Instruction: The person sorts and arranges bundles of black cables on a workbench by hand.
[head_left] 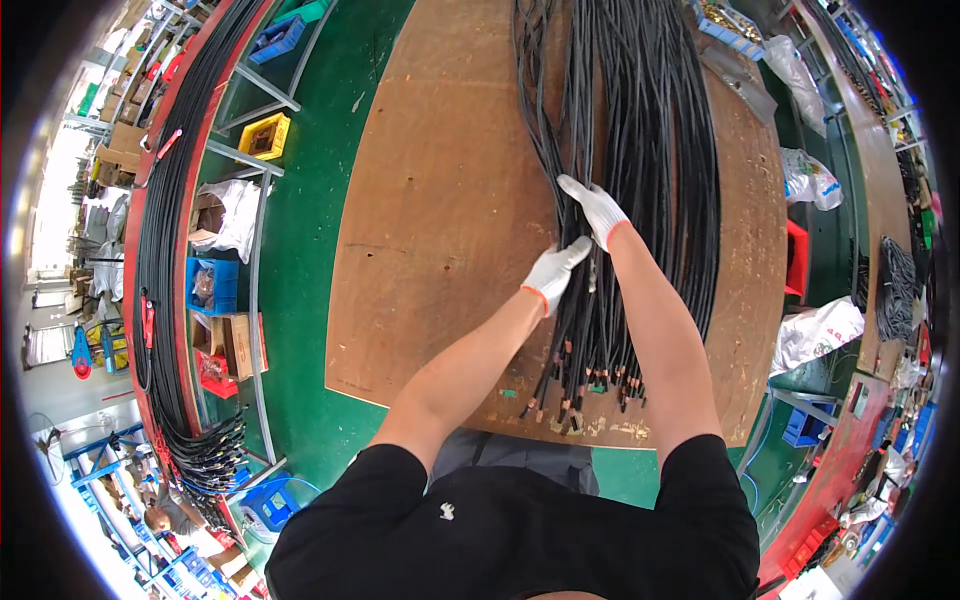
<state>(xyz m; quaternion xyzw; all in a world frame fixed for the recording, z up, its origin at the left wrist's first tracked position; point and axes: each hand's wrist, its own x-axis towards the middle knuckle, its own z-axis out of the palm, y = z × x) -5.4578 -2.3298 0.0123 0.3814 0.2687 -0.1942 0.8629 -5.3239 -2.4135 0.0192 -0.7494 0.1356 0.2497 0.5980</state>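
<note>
Long black cables (650, 130) run in a thick bundle down the brown wooden table (440, 200), their copper-coloured ends (575, 405) fanned out near its front edge. Both my hands wear white gloves with orange cuffs. On the bundle's left side, my left hand (557, 274) is closed around some cables. Slightly farther up and to the right, my right hand (596, 212) is closed over cables of the same strand, its fingertips pointing away to the left. The gloves partly hide the cables they grip.
A red-edged bench on the left carries more black cables (165, 230); blue (212, 287) and yellow bins (264, 136) sit beneath. A blue tray of brass-coloured parts (730, 28) stands at the table's far right. White bags (815, 335) hang beside the right bench. Another person (180, 515) is at lower left.
</note>
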